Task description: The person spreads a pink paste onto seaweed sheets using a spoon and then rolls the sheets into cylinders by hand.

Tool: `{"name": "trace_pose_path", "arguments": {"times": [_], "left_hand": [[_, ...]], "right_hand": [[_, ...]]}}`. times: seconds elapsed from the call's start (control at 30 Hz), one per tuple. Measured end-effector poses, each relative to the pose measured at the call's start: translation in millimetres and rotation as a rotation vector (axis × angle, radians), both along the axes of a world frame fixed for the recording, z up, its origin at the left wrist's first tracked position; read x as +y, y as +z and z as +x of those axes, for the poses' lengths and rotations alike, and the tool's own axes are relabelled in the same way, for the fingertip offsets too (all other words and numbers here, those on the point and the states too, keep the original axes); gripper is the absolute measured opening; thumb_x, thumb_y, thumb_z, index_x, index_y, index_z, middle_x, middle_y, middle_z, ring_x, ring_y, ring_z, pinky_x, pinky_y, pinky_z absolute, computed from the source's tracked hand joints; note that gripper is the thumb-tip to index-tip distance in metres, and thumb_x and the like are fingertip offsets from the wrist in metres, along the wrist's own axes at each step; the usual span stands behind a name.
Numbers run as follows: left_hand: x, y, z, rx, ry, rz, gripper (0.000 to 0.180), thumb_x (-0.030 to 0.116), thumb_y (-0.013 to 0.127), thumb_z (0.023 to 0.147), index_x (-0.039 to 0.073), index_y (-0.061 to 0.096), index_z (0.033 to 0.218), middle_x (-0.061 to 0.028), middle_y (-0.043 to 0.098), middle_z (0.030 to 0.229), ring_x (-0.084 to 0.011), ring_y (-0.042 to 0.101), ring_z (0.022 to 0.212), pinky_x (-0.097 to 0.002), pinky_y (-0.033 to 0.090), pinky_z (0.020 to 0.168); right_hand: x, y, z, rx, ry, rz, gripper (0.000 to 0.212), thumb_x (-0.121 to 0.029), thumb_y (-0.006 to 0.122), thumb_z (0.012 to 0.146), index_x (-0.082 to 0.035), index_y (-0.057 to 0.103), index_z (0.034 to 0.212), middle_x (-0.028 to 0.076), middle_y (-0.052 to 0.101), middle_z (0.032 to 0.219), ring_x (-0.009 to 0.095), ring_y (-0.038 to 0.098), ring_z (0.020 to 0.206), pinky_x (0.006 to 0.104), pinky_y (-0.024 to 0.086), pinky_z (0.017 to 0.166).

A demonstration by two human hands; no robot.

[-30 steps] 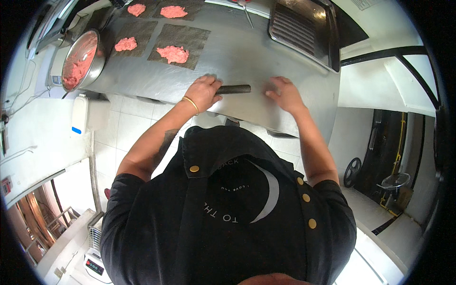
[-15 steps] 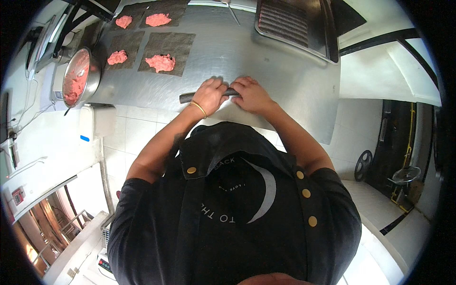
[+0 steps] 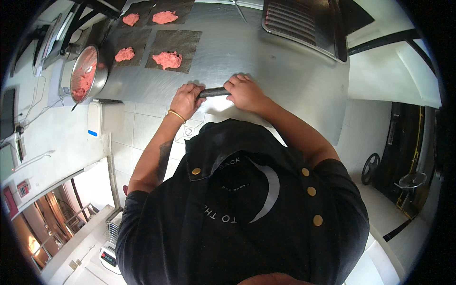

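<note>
A dark seaweed roll lies along the near edge of the steel table. My left hand is closed around its left end, and my right hand grips the right end, with the middle of the roll bare between them. Beyond my hands, to the left, several dark seaweed sheets are laid flat. Each carries a lump of pink paste, such as the nearest lump. A steel bowl of the same pink paste stands at the table's left end.
At the far right of the steel table sits a metal tray with several dark rolls side by side. A thin metal utensil lies at the far edge. Below the bowl is a white bin-like container.
My hands have moved apart along the roll, the left one sliding to its left end. More of the roll's middle now shows. The whole view has shifted slightly.
</note>
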State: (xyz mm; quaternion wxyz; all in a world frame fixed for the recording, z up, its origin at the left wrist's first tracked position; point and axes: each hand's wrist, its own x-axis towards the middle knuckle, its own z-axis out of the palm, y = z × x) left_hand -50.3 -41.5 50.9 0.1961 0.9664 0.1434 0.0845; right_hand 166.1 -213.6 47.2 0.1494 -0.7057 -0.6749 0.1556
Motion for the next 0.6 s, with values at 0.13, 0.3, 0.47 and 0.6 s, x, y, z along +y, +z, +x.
{"name": "trace_pose_path", "arguments": {"times": [0.13,0.3,0.47,0.6], "left_hand": [[7,-1,-17,0.029,-0.036,0.003,0.040,0.018,0.083,0.083,0.004,0.073,0.120,-0.0136,0.070,0.109,-0.0353,0.065,0.105,-0.0458,0.052,0.096],[5,2,-36,0.066,-0.018,0.058,0.037,0.023,0.081,0.086,0.008,0.074,0.119,-0.0104,0.068,0.106,-0.0315,0.064,0.108,-0.0445,0.051,0.097],[-22,-5,-100,-0.388,0.573,-0.071,0.059,0.031,0.091,0.077,0.007,0.069,0.125,-0.0158,0.067,0.117,-0.0374,0.060,0.118,-0.0446,0.048,0.105],[-67,-99,-145,-0.558,1.089,-1.412,0.044,0.026,0.085,0.094,0.010,0.066,0.130,-0.0045,0.071,0.115,-0.0200,0.071,0.099,-0.0332,0.056,0.086]], "right_hand": [[22,0,-21,-0.033,0.082,-0.028,0.032,-0.026,0.075,0.091,-0.005,0.070,0.113,0.016,0.068,0.118,0.036,0.061,0.122,0.0489,0.046,0.107],[45,-5,-59,-0.032,0.153,0.076,0.028,-0.025,0.074,0.091,-0.003,0.071,0.109,0.016,0.068,0.115,0.036,0.062,0.118,0.0492,0.047,0.105],[62,-8,-79,-0.023,0.222,0.074,0.027,-0.022,0.074,0.091,-0.002,0.070,0.108,0.017,0.068,0.113,0.037,0.062,0.117,0.0494,0.048,0.104],[71,-2,-103,-0.019,0.257,0.053,0.026,-0.020,0.073,0.092,-0.001,0.069,0.109,0.018,0.068,0.114,0.037,0.063,0.116,0.0488,0.049,0.103]]}}
